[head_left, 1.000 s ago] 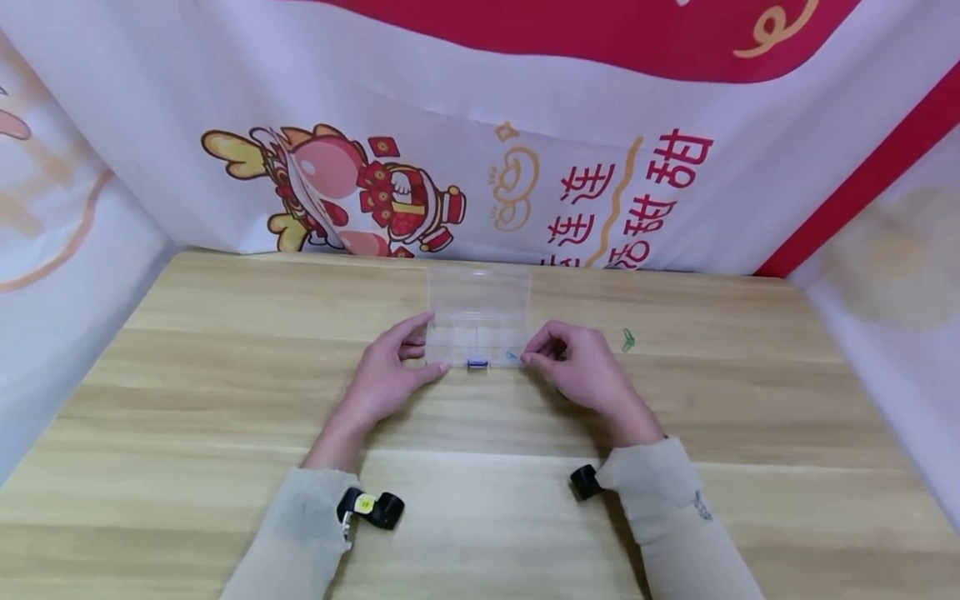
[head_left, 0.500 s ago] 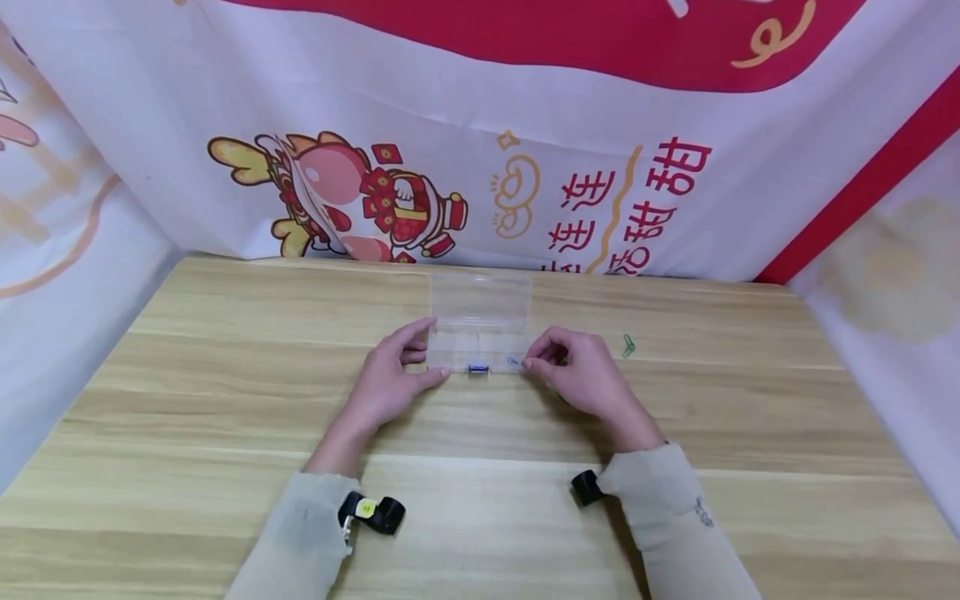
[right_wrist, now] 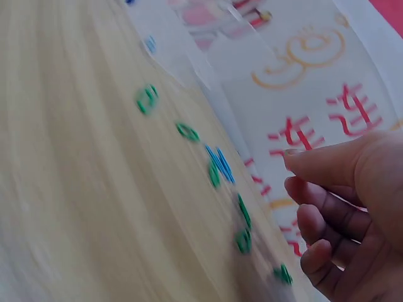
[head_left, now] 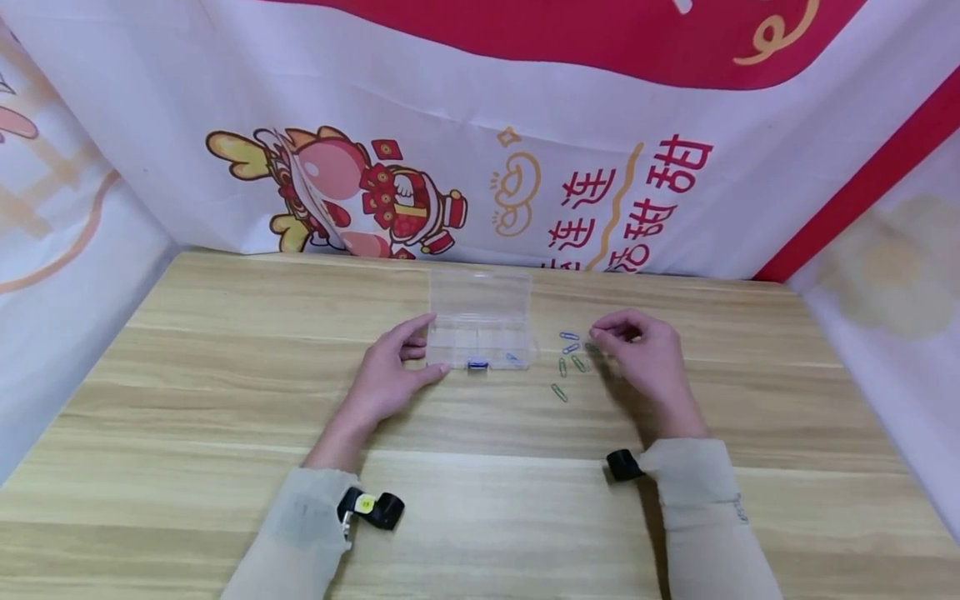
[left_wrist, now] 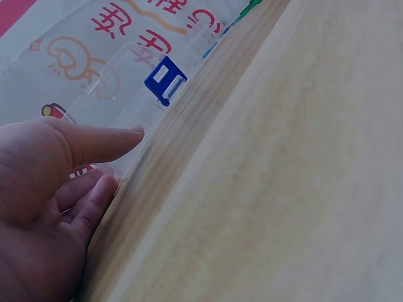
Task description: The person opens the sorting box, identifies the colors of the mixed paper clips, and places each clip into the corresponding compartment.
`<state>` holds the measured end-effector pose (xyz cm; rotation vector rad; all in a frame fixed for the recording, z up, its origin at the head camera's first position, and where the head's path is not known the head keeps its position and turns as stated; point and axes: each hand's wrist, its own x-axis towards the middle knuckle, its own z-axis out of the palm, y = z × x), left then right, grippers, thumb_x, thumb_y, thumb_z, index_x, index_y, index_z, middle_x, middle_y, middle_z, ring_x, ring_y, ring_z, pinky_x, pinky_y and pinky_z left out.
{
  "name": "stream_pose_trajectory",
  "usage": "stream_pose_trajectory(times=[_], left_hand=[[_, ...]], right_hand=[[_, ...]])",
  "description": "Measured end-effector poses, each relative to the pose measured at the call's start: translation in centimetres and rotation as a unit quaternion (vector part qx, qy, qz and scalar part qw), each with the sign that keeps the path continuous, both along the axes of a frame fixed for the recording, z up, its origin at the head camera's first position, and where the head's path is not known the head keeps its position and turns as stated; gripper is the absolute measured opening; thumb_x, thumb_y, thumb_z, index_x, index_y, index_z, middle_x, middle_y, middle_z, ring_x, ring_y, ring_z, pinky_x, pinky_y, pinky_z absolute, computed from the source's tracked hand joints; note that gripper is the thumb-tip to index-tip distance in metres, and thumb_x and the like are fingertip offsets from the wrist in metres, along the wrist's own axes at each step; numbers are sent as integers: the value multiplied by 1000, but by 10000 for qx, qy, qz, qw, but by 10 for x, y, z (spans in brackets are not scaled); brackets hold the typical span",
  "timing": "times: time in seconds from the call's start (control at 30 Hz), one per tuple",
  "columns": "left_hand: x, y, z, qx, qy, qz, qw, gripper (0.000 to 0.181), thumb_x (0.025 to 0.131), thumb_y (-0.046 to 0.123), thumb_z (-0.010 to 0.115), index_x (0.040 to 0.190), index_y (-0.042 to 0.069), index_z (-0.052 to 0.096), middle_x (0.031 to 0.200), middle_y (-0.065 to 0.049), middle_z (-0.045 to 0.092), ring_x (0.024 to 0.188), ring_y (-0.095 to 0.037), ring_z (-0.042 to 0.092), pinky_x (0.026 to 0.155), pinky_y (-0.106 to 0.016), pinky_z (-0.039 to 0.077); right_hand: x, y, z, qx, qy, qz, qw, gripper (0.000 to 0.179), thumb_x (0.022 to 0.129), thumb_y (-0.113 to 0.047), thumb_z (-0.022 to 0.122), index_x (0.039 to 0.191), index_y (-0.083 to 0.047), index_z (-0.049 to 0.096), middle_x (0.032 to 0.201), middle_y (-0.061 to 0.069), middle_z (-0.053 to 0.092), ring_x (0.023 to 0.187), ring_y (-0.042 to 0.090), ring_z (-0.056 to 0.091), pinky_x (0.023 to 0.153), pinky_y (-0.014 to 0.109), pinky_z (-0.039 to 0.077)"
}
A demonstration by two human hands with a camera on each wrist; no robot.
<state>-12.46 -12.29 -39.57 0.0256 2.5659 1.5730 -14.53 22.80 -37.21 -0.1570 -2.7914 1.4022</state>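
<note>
The right hand [head_left: 637, 346] is held above the right part of the table; a narrow gap is left between its thumb and forefinger, and the other fingers are loosely curled. Just left of and nearer than its fingertips, slim green wire paper clips [head_left: 579, 363] are scattered, and two blue wire paper clips [head_left: 569, 337] are laid close together on the left. One green clip is seen right beside the fingertips; whether it is touched cannot be told.

By the left hand [head_left: 386, 379], the left end of a clear plastic compartment box [head_left: 491, 337] is gripped, the thumb laid along the near side and the forefinger set at the far left. In the box's near right compartment a single light-blue paper clip [head_left: 513, 357] is contained. A dark blue plastic latch [head_left: 477, 365] is fixed at the middle of the near edge, and the transparent lid [head_left: 480, 293] is raised along the far edge.

Some green clips, shown in the right wrist view, are hidden from above by the right hand. In that view the clips are blurred. The box's inner dividers are only faintly made out. The pale sleeves [head_left: 712, 517] are cut off by the near edge of the head view.
</note>
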Motion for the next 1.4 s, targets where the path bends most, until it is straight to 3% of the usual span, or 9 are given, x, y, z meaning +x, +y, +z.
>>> stream_pose_trajectory(times=[0.17,0.47,0.93,1.4], left_hand=[[0,0,2,-17,-35,13,10000,77,94,13,84,162,23,49,147,-17,61,134,-35,63,118,-49,53],[0,0,1,-51,-26,-23,10000,77,94,14,84,162,23,49,147,-18,61,134,-36,63,118,-50,53],[1,1,3,-25,-40,17,10000,76,94,13,84,161,24,51,147,-17,61,133,-34,64,117,-49,53],[1,0,3,85,-73,55,9999,76,93,12,85,160,23,52,145,-17,62,133,-34,64,116,-48,54]], right_hand=[[-1,8,-2,113,-70,-113,9998,23,100,-28,77,115,-11,79,110,12,74,98,22,62,82,28,53],[-6,-12,-17,755,299,228,9964,18,102,-21,76,115,-11,82,112,12,68,99,26,61,83,34,51],[-14,-26,-17,804,226,99,9965,18,100,-22,77,113,-10,82,114,13,67,102,28,61,87,37,49],[-14,-31,-16,948,-24,8,9955,12,101,-18,76,106,-7,79,112,14,64,104,30,55,91,42,46]])
